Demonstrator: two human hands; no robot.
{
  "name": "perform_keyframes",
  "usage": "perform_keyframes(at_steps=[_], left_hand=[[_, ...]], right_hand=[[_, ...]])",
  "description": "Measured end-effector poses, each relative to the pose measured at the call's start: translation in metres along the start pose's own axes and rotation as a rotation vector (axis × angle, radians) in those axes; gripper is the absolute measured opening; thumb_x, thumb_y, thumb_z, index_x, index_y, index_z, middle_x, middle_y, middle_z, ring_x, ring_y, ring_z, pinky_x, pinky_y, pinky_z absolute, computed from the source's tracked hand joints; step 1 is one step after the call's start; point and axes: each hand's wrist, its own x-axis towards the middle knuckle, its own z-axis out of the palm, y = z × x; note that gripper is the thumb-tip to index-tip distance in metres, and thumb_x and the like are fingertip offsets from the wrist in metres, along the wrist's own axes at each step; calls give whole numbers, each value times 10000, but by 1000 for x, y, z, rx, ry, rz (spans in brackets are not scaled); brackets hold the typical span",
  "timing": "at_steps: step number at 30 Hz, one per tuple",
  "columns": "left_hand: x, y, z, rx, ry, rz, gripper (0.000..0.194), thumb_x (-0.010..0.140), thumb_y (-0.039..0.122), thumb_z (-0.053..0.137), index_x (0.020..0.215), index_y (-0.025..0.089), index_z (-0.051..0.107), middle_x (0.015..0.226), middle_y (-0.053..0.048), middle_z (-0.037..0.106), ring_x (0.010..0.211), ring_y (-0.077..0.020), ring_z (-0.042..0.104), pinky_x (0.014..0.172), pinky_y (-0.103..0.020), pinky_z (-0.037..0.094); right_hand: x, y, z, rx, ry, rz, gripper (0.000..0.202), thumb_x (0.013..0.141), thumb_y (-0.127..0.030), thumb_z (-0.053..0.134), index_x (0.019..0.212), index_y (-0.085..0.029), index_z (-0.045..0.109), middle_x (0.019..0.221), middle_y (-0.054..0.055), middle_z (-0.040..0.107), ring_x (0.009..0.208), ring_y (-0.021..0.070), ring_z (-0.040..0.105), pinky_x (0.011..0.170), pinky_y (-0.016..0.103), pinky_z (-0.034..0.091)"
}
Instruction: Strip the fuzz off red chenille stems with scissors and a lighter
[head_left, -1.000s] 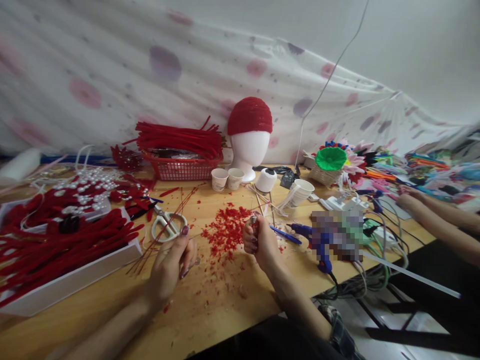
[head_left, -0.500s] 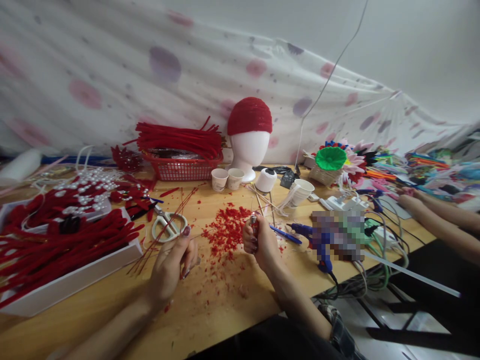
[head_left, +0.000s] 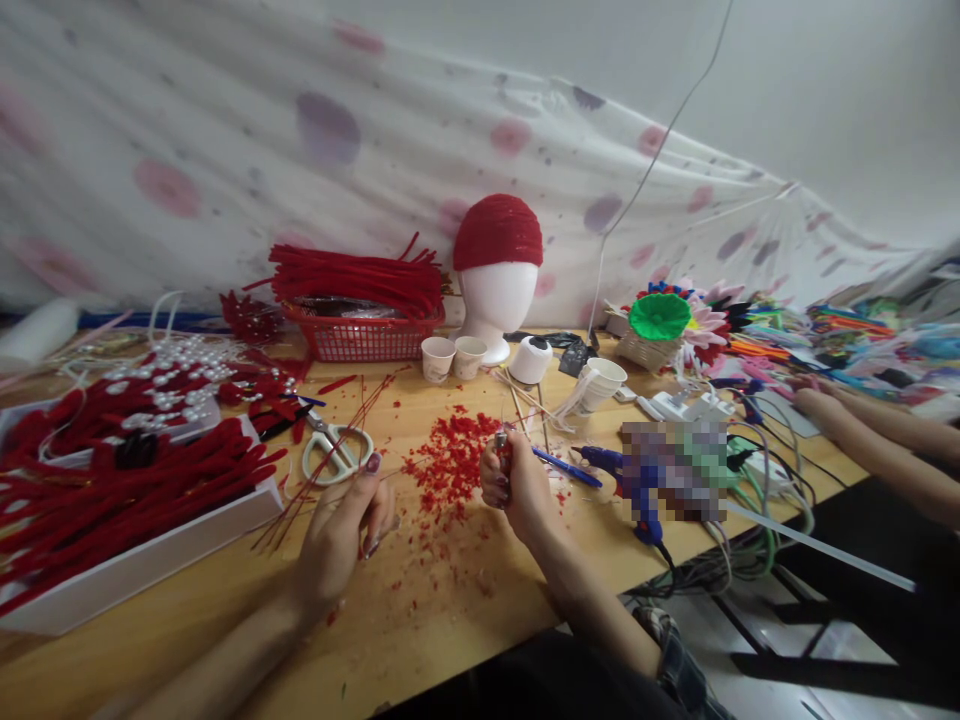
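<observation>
A bundle of thin red wire stems [head_left: 322,470] is being pinched between the thumb and curled fingers of the left hand [head_left: 341,530], above the light wooden tabletop [head_left: 450,610]; the stems are fanning away from the hand toward the upper left, across the white-handled scissors [head_left: 334,452] lying flat on the table. A small red-and-silver object [head_left: 501,452], possibly a lighter, is being gripped upright in the closed fist of the right hand [head_left: 514,485]; its exact kind cannot be told, as most of it is being covered by the fingers. The two hands are being held near each other, apart, with a scatter of red fibre trimmings [head_left: 450,460] lying between and beyond them.

To the left, a white rectangular tray [head_left: 157,560] is being filled by red chenille stems [head_left: 127,480], with white pearl beads [head_left: 172,375] behind it. At the back, more red stems are being carried across a red plastic mesh basket [head_left: 360,338], beside a white foam mannequin head [head_left: 499,300] wearing a red knitted cap [head_left: 498,232]. Two small paper cups [head_left: 454,357] are standing in front of the head. A blue pen [head_left: 566,467] is lying just right of the right hand. At the far right, another person's forearm [head_left: 870,445] is resting on the table edge
</observation>
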Motion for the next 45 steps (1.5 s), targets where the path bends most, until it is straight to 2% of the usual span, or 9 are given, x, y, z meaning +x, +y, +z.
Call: perform_keyframes(at_steps=[25,34,37,45], left_hand=[[0,0,-1,-37,-17,5,571,927,437,399,401,216,428,374,22,381,409,-113,343,513,-305,288],[1,-3,-2,-16,3,24,563,925,469,403,430,206,463,408,16,407,445,-119,363,507,-295,284],[2,-4,-2,-41,15,22,525,915,466,429,464,202,482,432,19,423,456,-119,368,493,-288,278],[-1,-3,-1,-7,-6,6,532,920,473,419,468,199,477,441,21,433,454,-116,376,502,-284,296]], right_hand=[[1,11,4,-32,-100,3,392,807,-456,411,509,-206,365,448,-72,241,386,64,157,363,197,130],[1,16,8,49,-197,114,459,768,-579,435,511,-205,368,438,-79,249,385,57,143,358,190,124],[0,13,7,93,-177,173,482,751,-625,426,521,-210,346,433,-89,229,387,56,125,355,188,114],[-5,4,3,104,-62,130,341,725,-443,413,485,-208,357,427,-88,214,381,58,108,348,191,90]])
